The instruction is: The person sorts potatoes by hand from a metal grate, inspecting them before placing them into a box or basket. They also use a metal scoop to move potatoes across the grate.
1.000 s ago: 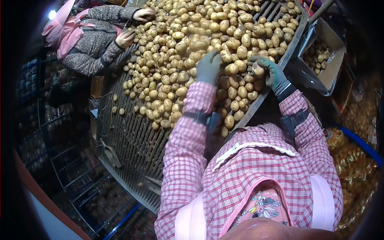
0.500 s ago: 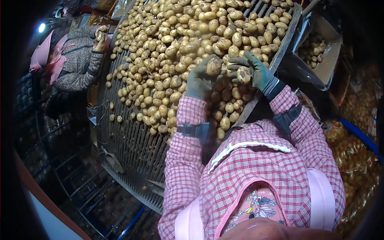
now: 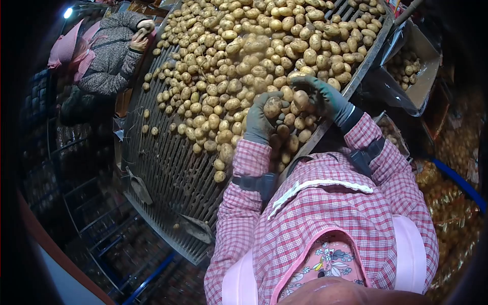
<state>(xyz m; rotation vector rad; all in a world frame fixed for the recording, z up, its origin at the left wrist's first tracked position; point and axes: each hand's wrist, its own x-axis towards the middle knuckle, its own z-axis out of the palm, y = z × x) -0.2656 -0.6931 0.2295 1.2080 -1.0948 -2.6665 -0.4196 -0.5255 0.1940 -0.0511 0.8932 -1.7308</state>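
My left hand (image 3: 260,123), in a grey-green work glove, is closed around a soil-stained potato (image 3: 272,108). To its right my right hand (image 3: 328,100), gloved alike, curls its fingers about another, browner potato (image 3: 301,99). Both hands are over the near right part of a big heap of potatoes (image 3: 213,94), which lies on a slatted sorting table (image 3: 162,178). Several loose potatoes lie below and between my hands. The right palm is partly hidden.
At the right stands a lined box (image 3: 427,76) holding potatoes, beyond the table's raised edge (image 3: 368,73). Another person (image 3: 109,53) in pink headwear is at the far left side of the table. A blue bar (image 3: 460,183) runs at the right.
The view has shifted, so the table sits lower and further right. My hands have come down a little, each still with a potato. The other person's hands have moved closer together.
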